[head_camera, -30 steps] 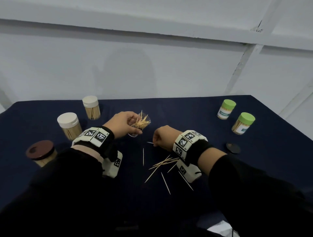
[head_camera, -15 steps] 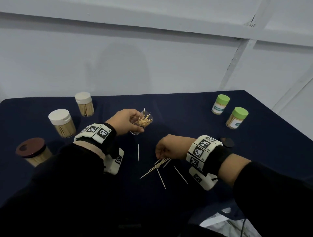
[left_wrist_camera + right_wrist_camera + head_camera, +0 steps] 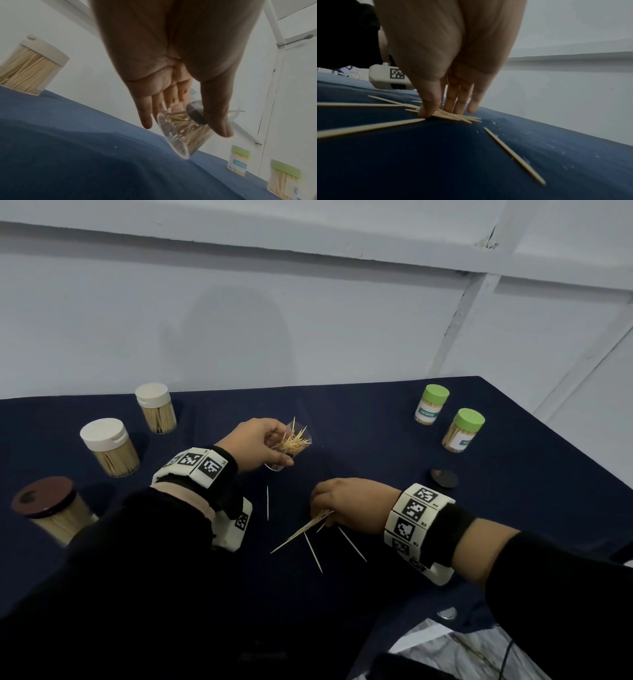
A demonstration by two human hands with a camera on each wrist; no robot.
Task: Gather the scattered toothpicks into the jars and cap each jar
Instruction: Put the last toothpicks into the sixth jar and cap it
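Near the bench (image 3: 376, 594) edge, loose toothpicks (image 3: 313, 553) lie on the dark cloth — the right hand (image 3: 349, 503) pinches a small bundle (image 3: 453, 115) of them between thumb and fingers, tips down on the cloth. Just beyond, the left hand (image 3: 255, 448) grips an open jar (image 3: 291, 445), tilted, toothpicks bristling from its mouth. Further out — capped jars (image 3: 109, 446) at left, green-lidded jars (image 3: 464, 429) at right, a dark lid (image 3: 443, 478) lying flat.

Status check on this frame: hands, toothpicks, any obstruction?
Left hand holds open jar, tilted, part-filled. Right hand pinches a toothpick bundle on the cloth. Several loose toothpicks remain; dark lid lies beside right wrist. Nothing blocking.
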